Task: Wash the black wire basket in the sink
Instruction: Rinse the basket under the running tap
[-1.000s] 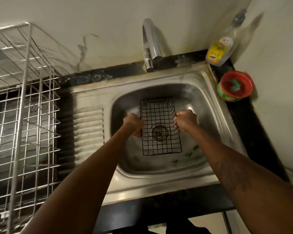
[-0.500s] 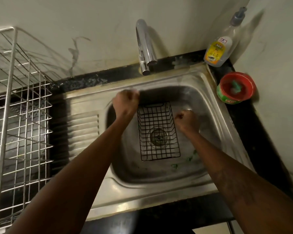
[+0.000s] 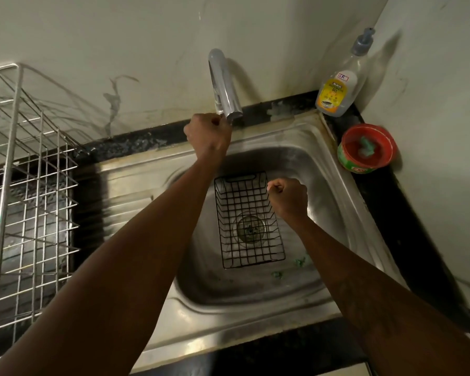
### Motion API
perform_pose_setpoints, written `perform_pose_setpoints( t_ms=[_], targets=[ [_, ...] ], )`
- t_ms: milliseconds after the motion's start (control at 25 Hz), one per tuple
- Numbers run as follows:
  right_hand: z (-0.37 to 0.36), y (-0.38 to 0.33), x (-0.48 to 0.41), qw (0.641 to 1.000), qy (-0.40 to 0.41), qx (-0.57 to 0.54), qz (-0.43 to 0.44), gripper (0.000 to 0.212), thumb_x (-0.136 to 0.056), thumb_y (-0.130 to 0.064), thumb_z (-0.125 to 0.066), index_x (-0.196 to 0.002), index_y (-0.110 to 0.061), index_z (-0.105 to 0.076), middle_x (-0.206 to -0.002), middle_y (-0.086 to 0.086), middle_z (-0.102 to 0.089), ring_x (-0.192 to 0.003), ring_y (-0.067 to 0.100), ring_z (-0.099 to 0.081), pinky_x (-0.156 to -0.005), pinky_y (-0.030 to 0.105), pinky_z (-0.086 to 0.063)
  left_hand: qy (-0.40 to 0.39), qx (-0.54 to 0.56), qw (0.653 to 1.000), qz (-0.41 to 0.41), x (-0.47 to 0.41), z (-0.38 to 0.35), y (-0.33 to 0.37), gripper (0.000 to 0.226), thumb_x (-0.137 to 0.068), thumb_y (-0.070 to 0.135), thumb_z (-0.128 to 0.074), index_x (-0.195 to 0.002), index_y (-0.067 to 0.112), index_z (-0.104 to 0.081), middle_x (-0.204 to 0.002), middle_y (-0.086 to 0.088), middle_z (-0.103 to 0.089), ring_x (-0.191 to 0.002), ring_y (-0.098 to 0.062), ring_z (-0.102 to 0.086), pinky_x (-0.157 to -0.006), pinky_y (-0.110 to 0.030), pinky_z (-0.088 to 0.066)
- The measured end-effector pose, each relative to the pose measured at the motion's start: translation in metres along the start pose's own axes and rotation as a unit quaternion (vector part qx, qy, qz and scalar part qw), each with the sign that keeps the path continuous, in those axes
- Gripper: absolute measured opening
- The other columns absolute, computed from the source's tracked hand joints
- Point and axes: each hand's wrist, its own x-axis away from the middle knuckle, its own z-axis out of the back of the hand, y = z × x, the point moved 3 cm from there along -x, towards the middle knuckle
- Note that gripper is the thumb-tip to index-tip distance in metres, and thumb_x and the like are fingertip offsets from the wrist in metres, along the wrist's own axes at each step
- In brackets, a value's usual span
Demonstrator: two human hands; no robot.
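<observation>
The black wire basket [image 3: 248, 221] lies in the steel sink [image 3: 337, 202], over the drain. My right hand [image 3: 288, 199] is closed on the basket's right rim near its far corner. My left hand [image 3: 208, 134] is raised to the chrome tap [image 3: 224, 85] behind the sink and is closed around its base, just left of the spout's mouth. No water is visibly running.
A dish soap pump bottle [image 3: 339, 85] stands in the back right corner, with a red tub [image 3: 366, 149] holding a green scrubber beside it. A metal wire dish rack [image 3: 25, 185] fills the left side. Green scraps [image 3: 300, 261] lie on the sink floor.
My left hand let go of the basket's left rim and rose up to the tap. My right hand kept its hold on the basket, which stayed in the sink.
</observation>
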Motion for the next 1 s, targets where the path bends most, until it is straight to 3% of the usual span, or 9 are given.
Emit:
perform_pose_setpoints(
  t_ms=[80,200,320,400,560,720,840,920,1000],
  targets=[
    [-0.001,0.0,0.0,1.0,0.001,-0.001,0.006,0.016,-0.089,-0.014,-0.066,-0.083,-0.023,-0.078,-0.088,-0.005,-0.077,-0.08,0.013,-0.071,-0.065,0.019,-0.046,-0.008,0.115,0.989,0.095,-0.007,-0.005,-0.015,0.016,-0.094,0.026,-0.072,-0.084,0.014,-0.072,-0.07,0.004,-0.068,-0.063,-0.003,-0.065,-0.077,-0.026,-0.062],
    [-0.002,-0.003,0.003,1.0,-0.008,-0.011,0.005,0.017,-0.088,-0.014,-0.065,-0.085,-0.022,-0.079,-0.087,-0.004,-0.078,-0.082,0.014,-0.072,-0.075,0.025,-0.053,-0.115,0.377,0.875,0.282,-0.01,-0.019,-0.035,0.022,-0.1,0.015,-0.059,-0.11,0.0,-0.071,-0.068,-0.007,-0.068,-0.048,-0.01,-0.064,-0.068,-0.033,-0.064],
    [-0.005,-0.008,0.005,1.0,-0.014,-0.024,0.014,0.014,-0.089,-0.016,-0.066,-0.087,-0.021,-0.08,-0.086,-0.005,-0.078,-0.083,0.014,-0.072,-0.08,0.032,-0.059,-0.182,0.423,0.835,0.301,-0.018,-0.025,-0.048,0.034,-0.102,0.014,-0.049,-0.129,-0.002,-0.063,-0.049,-0.001,-0.055,-0.039,-0.009,-0.053,-0.084,-0.04,-0.063],
    [-0.007,-0.011,0.005,0.999,-0.018,-0.028,0.01,0.012,-0.09,-0.018,-0.068,-0.089,-0.021,-0.08,-0.087,-0.004,-0.078,-0.082,0.013,-0.072,-0.081,0.035,-0.06,-0.195,0.418,0.838,0.291,-0.016,-0.024,-0.052,0.034,-0.101,0.021,-0.055,-0.127,0.001,-0.063,-0.053,0.001,-0.055,-0.048,-0.011,-0.054,-0.079,-0.038,-0.063],
    [-0.01,-0.013,0.003,0.999,-0.032,-0.021,0.004,0.01,-0.09,-0.019,-0.07,-0.094,-0.022,-0.079,-0.088,-0.004,-0.077,-0.081,0.013,-0.071,-0.078,0.035,-0.061,-0.179,0.326,0.892,0.258,0.0,-0.02,-0.081,0.046,-0.09,0.049,-0.07,-0.113,0.009,-0.069,-0.092,-0.007,-0.074,-0.082,-0.019,-0.072,-0.082,-0.04,-0.063],
    [-0.011,-0.01,0.0,0.999,-0.026,-0.021,0.023,0.011,-0.092,-0.014,-0.068,-0.093,-0.02,-0.078,-0.087,-0.007,-0.075,-0.077,0.001,-0.065,-0.067,0.013,-0.049,-0.112,0.029,0.985,0.127,0.018,-0.017,-0.132,0.02,-0.094,0.038,-0.069,-0.095,0.018,-0.071,-0.092,-0.009,-0.075,-0.081,-0.017,-0.073,-0.077,-0.037,-0.064],
    [-0.02,-0.012,-0.006,0.997,-0.021,-0.03,0.065,0.01,-0.093,-0.015,-0.068,-0.093,-0.018,-0.077,-0.086,-0.006,-0.075,-0.077,-0.001,-0.064,-0.066,0.006,-0.043,-0.169,-0.132,0.976,0.043,0.036,-0.021,-0.158,0.026,-0.103,0.042,-0.053,-0.1,0.019,-0.065,-0.084,-0.003,-0.066,-0.071,-0.016,-0.066,-0.064,-0.031,-0.06],
    [-0.028,-0.015,-0.014,0.994,-0.018,-0.021,0.11,0.01,-0.095,-0.022,-0.067,-0.098,-0.018,-0.076,-0.092,-0.004,-0.075,-0.083,0.005,-0.066,-0.072,0.016,-0.05,-0.227,-0.173,0.958,0.027,0.047,-0.027,-0.171,0.028,-0.105,0.042,-0.047,-0.102,0.018,-0.062,-0.087,-0.006,-0.065,-0.073,-0.02,-0.067,-0.068,-0.039,-0.063],
    [-0.038,-0.014,-0.026,0.987,-0.006,0.021,0.157,0.02,-0.097,-0.028,-0.066,-0.11,-0.018,-0.076,-0.104,-0.001,-0.074,-0.098,0.012,-0.065,-0.085,0.029,-0.054,-0.267,-0.172,0.948,-0.002,0.055,-0.032,-0.179,0.016,-0.104,0.027,-0.05,-0.098,0.016,-0.06,-0.089,-0.008,-0.067,-0.074,-0.021,-0.07,-0.069,-0.042,-0.064]
  ],
)
